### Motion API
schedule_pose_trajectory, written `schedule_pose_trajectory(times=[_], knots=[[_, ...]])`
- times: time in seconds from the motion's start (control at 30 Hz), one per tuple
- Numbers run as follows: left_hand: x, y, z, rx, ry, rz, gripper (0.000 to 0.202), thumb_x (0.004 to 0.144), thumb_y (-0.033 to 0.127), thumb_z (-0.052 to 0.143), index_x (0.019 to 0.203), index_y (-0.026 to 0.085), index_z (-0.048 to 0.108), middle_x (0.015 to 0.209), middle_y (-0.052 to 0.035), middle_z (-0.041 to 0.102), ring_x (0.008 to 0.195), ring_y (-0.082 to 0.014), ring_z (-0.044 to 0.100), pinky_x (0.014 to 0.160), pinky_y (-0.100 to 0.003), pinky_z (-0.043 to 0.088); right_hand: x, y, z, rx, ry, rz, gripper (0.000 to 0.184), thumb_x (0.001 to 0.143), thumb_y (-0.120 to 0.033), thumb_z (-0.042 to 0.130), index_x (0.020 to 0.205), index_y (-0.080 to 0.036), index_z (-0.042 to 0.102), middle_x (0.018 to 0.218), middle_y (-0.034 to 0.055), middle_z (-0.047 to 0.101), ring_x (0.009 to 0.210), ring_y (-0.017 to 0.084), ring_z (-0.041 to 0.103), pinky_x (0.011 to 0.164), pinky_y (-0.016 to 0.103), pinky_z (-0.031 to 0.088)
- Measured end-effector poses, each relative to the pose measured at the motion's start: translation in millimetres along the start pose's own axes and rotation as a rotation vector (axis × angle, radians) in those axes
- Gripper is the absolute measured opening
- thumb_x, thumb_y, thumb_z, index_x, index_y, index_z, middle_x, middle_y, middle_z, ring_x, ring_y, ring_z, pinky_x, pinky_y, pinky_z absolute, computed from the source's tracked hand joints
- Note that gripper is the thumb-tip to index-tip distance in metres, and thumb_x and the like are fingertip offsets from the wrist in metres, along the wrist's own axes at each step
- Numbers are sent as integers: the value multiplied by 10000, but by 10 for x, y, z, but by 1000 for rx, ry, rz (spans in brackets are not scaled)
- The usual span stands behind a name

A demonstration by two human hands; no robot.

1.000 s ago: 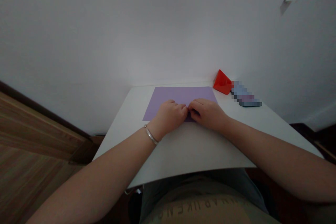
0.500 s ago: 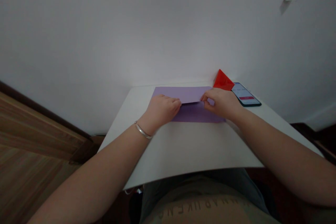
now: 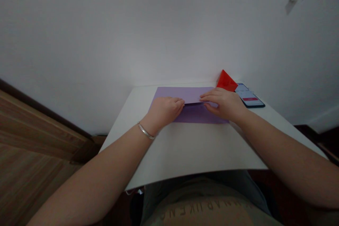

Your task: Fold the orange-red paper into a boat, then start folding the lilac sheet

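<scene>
A sheet of purple paper (image 3: 182,93) lies on the white table, with a flap folded over whose edge runs between my hands, slightly raised above the darker layer below. My left hand (image 3: 167,109) is closed on the left part of that edge, its fingers curled and the thumb mostly hidden. At the right end of the edge, my right hand (image 3: 221,103) has its fingers stretched out on top of the flap. Its thumb is apart, below the edge, and a gap shows between thumb and fingers.
Beyond my right hand a folded red paper piece (image 3: 226,82) stands near the wall (image 3: 169,28). A phone (image 3: 250,96) with a lit screen lies beside it. The white table (image 3: 196,152) ends just in front of my body. Wooden furniture (image 3: 34,141) is at the left.
My right hand has opened from a pinch at the flap's edge, and its fingers now lie straighter over the flap. My left hand has barely moved.
</scene>
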State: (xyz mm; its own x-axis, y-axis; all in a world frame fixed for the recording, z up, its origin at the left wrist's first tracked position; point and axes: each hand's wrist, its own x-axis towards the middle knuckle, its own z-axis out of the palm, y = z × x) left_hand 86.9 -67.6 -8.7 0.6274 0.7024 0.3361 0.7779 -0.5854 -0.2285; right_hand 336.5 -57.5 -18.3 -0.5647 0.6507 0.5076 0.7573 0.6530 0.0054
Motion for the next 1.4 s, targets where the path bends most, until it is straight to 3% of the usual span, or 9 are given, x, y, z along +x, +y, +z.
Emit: schedule_pose_trajectory(times=[0.23,0.37,0.47,0.63,0.8,1.03,1.27,1.33,1.4], knots=[[13,52,12,-14,61,83,290,904,215,443,1061,182,684,946,-78,744,848,-218,684,777,-364,495,21,-190,11,-122,-3,-88,320,964,-296,422,1048,-235,725,1026,27,746,907,198,635,720,319,435],[26,138,-13,-30,37,101,285,918,231,430,1016,147,684,967,-102,738,870,-220,681,801,-371,486,60,-357,32,-127,-23,-205,332,977,-288,408,1019,-211,728,998,47,747,845,191,622,671,325,407],[28,148,-6,-36,23,73,277,912,235,440,1013,143,681,970,-105,738,864,-227,683,797,-377,482,68,-392,54,-140,-7,-211,347,987,-304,392,1027,-217,725,987,39,748,814,188,617,638,328,393],[43,100,17,-18,-12,60,271,895,209,459,1038,148,682,986,-89,741,891,-239,685,813,-381,481,47,-284,82,-112,-1,-207,317,978,-283,418,1080,-228,713,1038,41,741,865,189,625,696,311,428],[50,23,-4,29,-59,42,268,868,179,470,986,135,706,950,-104,745,894,-256,684,828,-405,474,27,-173,23,-65,28,-111,324,979,-308,421,1067,-238,725,1023,34,748,883,185,646,753,308,465],[30,-102,16,66,-84,-25,291,875,211,454,874,156,740,868,-113,746,849,-266,690,739,-382,481,-21,-24,-22,-14,115,10,291,955,-315,480,1049,-211,734,1030,69,746,958,193,668,861,311,488],[28,-110,-32,84,-193,-120,311,846,196,446,848,120,747,847,-157,732,819,-295,683,705,-385,470,-28,100,22,-5,263,-22,254,927,-317,531,974,-197,751,929,71,761,879,209,694,792,330,533],[19,-140,6,14,-204,-197,324,848,220,441,861,110,746,878,-174,728,844,-306,677,732,-401,473,-33,148,34,-4,301,-14,237,923,-302,538,966,-204,751,911,63,762,848,206,699,765,333,542],[19,-172,84,-204,-147,-328,357,876,270,413,908,122,737,944,-164,727,885,-290,669,781,-400,476,-41,186,50,13,331,4,231,924,-292,536,961,-213,749,895,53,765,827,201,704,752,335,548]])
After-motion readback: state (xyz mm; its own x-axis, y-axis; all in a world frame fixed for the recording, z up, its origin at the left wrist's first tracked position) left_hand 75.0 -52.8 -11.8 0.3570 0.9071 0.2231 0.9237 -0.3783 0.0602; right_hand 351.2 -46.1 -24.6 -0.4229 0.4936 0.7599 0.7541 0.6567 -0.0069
